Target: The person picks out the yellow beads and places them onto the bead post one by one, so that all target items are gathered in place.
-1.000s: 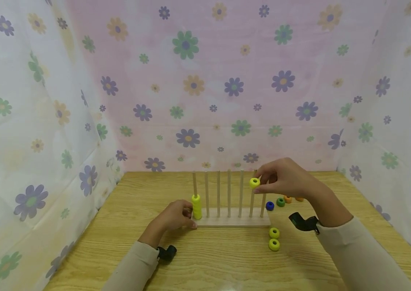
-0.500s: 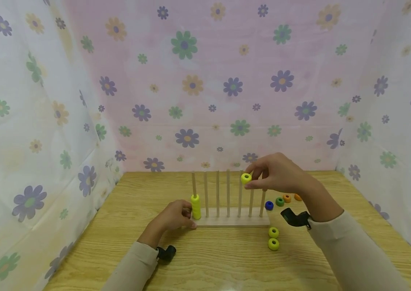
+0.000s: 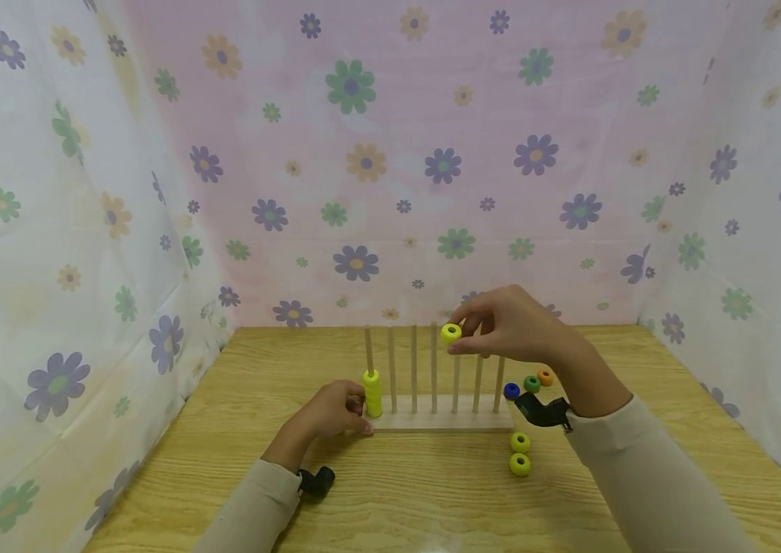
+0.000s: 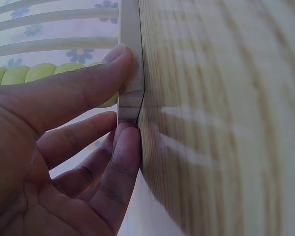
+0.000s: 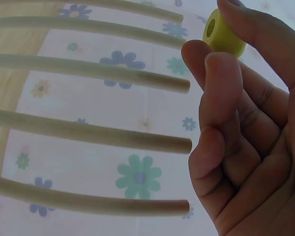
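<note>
A wooden peg rack (image 3: 445,421) with several upright rods stands on the table. Yellow beads (image 3: 372,395) are stacked on its leftmost rod. My left hand (image 3: 332,408) grips the left end of the rack's base, thumb (image 4: 113,69) along the front and fingertips (image 4: 127,147) behind the end. Up near the rod tops, my right hand (image 3: 511,326) pinches a yellow bead (image 3: 451,334) between thumb and fingers. The bead's hole shows in the right wrist view, where the bead (image 5: 226,35) is held beyond the rod tips.
Two yellow beads (image 3: 520,453) lie in front of the rack's right end. Blue (image 3: 511,391), green (image 3: 531,382) and orange (image 3: 545,377) beads lie to the right of the rack. A flowered cloth (image 3: 390,192) rises behind the table and at both sides.
My right hand has moved left and slightly up with the yellow bead, passing over the right-hand rods. The left hand keeps its place on the rack.
</note>
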The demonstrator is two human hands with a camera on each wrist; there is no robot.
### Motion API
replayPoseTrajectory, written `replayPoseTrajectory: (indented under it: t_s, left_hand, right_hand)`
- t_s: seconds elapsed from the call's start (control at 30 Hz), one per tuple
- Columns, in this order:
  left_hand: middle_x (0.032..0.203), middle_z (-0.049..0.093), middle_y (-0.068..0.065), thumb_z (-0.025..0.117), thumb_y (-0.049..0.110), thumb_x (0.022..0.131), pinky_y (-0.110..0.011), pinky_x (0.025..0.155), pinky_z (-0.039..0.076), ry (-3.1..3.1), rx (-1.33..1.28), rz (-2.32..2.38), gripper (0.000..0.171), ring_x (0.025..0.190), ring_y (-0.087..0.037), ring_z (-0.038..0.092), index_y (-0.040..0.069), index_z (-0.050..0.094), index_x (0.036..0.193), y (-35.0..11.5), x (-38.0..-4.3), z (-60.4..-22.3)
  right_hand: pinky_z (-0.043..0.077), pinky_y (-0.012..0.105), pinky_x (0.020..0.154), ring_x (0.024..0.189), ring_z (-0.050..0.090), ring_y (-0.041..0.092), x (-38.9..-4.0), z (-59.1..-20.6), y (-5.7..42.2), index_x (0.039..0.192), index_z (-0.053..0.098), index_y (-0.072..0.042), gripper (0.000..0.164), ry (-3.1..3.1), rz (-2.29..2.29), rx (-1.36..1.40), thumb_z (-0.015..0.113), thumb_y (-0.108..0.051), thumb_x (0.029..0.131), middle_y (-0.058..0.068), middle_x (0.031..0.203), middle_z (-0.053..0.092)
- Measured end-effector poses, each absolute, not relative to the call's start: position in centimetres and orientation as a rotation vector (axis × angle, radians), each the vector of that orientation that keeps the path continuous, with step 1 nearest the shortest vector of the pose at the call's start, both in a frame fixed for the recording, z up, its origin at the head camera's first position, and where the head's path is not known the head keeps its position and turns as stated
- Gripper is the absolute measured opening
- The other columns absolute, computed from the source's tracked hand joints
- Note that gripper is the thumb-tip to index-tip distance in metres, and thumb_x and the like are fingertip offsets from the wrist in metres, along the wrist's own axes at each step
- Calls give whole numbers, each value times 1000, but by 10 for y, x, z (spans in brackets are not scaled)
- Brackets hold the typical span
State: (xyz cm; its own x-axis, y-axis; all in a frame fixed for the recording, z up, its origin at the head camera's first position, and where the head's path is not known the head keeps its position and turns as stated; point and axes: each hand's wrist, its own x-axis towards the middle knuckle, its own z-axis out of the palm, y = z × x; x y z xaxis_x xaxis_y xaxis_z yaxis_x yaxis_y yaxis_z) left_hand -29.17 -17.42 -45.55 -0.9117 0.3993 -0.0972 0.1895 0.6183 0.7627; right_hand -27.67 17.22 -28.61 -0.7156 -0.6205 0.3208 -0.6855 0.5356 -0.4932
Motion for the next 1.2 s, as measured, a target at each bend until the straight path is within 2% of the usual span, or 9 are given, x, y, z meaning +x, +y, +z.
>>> replayPoseTrajectory:
  t_s: [0.13, 0.33, 0.57, 0.83, 1.2]
  left_hand:
    - [94, 65, -3, 93, 19, 79, -34, 70, 46, 2593, 474, 1168, 47, 82, -19, 54, 15, 73, 121, -174, -291, -455]
    - [80, 58, -3, 92, 16, 79, -32, 63, 43, 2588, 482, 1170, 46, 72, -17, 50, 13, 73, 120, -172, -291, -455]
    - [87, 62, -4, 92, 16, 79, -33, 65, 45, 2584, 447, 1175, 51, 77, -18, 52, 12, 71, 125, -172, -292, -455]
    - [85, 61, -3, 92, 16, 79, -32, 63, 44, 2589, 454, 1166, 47, 76, -18, 52, 15, 73, 122, -173, -293, -458]
    - [88, 63, -3, 92, 18, 79, -33, 66, 46, 2596, 468, 1155, 47, 79, -18, 54, 16, 73, 122, -173, -293, -457]
  right_hand:
    - [58, 29, 67, 72, 70, 7, -279, -284, 167, 109, 78, -27, 27, -2656, 887, 1139, 85, -41, 86, -15, 85, 74]
    - [58, 30, 70, 73, 70, 6, -281, -282, 160, 110, 78, -27, 28, -2668, 877, 1138, 84, -43, 87, -16, 84, 74]
    - [58, 31, 69, 70, 68, 7, -284, -279, 149, 108, 78, -26, 25, -2651, 867, 1163, 85, -39, 88, -16, 79, 72]
    - [53, 32, 61, 65, 62, 14, -288, -282, 134, 103, 79, -29, 20, -2644, 910, 1170, 86, -38, 87, -12, 78, 70]
    - [55, 33, 63, 64, 62, 13, -293, -282, 122, 106, 79, -27, 24, -2634, 891, 1182, 85, -38, 87, -11, 74, 67]
